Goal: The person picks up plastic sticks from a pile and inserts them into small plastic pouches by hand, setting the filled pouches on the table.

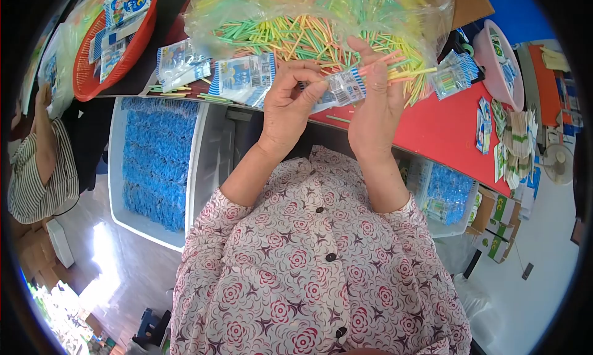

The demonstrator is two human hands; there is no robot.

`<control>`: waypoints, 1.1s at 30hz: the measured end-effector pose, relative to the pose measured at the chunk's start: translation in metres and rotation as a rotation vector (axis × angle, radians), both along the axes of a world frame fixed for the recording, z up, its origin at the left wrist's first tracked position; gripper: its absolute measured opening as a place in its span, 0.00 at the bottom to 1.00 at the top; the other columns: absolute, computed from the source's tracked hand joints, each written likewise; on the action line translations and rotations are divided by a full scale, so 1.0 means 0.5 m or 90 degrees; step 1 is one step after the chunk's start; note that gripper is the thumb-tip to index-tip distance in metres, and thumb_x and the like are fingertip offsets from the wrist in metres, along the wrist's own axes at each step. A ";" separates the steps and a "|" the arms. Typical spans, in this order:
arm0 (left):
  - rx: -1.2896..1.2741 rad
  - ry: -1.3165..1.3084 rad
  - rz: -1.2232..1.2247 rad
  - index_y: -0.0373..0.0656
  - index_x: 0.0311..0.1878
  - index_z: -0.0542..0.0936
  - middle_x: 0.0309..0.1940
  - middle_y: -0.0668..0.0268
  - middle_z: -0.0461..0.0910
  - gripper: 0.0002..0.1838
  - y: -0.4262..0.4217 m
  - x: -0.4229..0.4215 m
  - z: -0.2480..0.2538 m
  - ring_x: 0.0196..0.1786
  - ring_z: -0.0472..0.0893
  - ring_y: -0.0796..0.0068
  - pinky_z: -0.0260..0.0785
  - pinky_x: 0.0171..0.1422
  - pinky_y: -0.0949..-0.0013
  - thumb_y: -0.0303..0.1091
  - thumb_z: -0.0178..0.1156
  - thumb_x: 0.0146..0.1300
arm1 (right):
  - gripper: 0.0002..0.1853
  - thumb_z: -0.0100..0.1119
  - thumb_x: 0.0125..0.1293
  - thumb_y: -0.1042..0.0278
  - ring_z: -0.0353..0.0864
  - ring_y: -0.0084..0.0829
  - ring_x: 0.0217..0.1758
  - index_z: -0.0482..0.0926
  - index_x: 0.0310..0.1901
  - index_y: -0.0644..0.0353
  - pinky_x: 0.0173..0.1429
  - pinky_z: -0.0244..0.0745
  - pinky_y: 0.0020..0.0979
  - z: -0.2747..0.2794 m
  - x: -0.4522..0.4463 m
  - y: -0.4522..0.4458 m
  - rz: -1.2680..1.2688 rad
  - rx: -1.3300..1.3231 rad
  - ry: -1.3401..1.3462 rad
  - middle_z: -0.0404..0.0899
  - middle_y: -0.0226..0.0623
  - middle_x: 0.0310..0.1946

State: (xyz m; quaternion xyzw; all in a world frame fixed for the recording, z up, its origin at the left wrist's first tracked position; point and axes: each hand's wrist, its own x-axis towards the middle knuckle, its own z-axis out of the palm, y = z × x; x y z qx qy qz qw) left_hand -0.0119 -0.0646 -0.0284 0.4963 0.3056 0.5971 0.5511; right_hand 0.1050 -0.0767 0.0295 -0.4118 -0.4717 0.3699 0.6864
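My left hand (pixel 290 100) pinches the near end of a small clear and blue printed packet (pixel 344 87) above the table's front edge. Around the packet's other end, my right hand (pixel 375 102) has its fingers closed on several yellow and pink sticks (pixel 409 73), which point to the right. Behind both hands lies a large heap of green, yellow and pink sticks (pixel 299 39), partly under clear plastic. More blue and clear packets (pixel 244 77) lie left of my left hand. Right of the held sticks is a packet with green contents (pixel 456 75).
A red basket (pixel 139 49) with packets stands at the left, a pink basket (pixel 517 96) at the right. Below the table edge are a white bin (pixel 193 170) of blue packets and another bin (pixel 454 230). A person in a striped top (pixel 46 182) is at far left.
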 end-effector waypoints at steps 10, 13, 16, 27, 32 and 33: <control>-0.043 -0.045 -0.027 0.41 0.39 0.75 0.47 0.67 0.71 0.05 -0.001 0.011 0.003 0.49 0.72 0.81 0.65 0.53 0.77 0.22 0.58 0.61 | 0.14 0.44 0.72 0.63 0.73 0.39 0.58 0.70 0.49 0.66 0.61 0.69 0.37 -0.014 0.012 -0.001 0.047 -0.110 0.128 0.74 0.49 0.52; -0.033 -0.044 -0.024 0.41 0.39 0.75 0.46 0.67 0.71 0.05 0.002 0.013 0.000 0.47 0.72 0.81 0.67 0.52 0.77 0.22 0.58 0.61 | 0.14 0.45 0.71 0.65 0.74 0.39 0.57 0.71 0.50 0.67 0.61 0.68 0.38 -0.012 0.017 0.001 0.065 -0.107 0.114 0.74 0.49 0.51; -0.044 -0.054 -0.028 0.41 0.39 0.75 0.46 0.68 0.70 0.05 -0.001 0.014 0.002 0.46 0.73 0.82 0.68 0.52 0.77 0.21 0.58 0.61 | 0.14 0.45 0.70 0.67 0.74 0.38 0.57 0.71 0.49 0.68 0.61 0.68 0.38 -0.004 0.018 0.005 0.091 -0.065 0.129 0.75 0.49 0.51; -0.069 -0.063 -0.021 0.40 0.39 0.74 0.46 0.68 0.69 0.05 0.024 0.019 -0.011 0.43 0.74 0.83 0.73 0.48 0.79 0.21 0.59 0.61 | 0.20 0.37 0.71 0.64 0.75 0.33 0.55 0.71 0.55 0.69 0.58 0.70 0.33 -0.017 0.054 0.032 0.138 -0.191 -0.037 0.76 0.45 0.50; -0.036 -0.060 -0.040 0.41 0.39 0.75 0.46 0.69 0.70 0.05 0.031 0.019 -0.011 0.42 0.74 0.81 0.70 0.49 0.77 0.22 0.59 0.61 | 0.21 0.38 0.72 0.63 0.76 0.32 0.54 0.71 0.56 0.70 0.58 0.70 0.32 0.003 0.059 0.037 0.185 -0.163 0.063 0.76 0.44 0.49; 0.002 -0.019 -0.031 0.41 0.39 0.75 0.45 0.69 0.70 0.05 0.036 0.015 -0.013 0.42 0.74 0.81 0.69 0.50 0.76 0.22 0.59 0.61 | 0.21 0.38 0.72 0.62 0.76 0.32 0.54 0.70 0.56 0.69 0.58 0.70 0.32 0.009 0.056 0.034 0.169 -0.182 0.006 0.76 0.44 0.50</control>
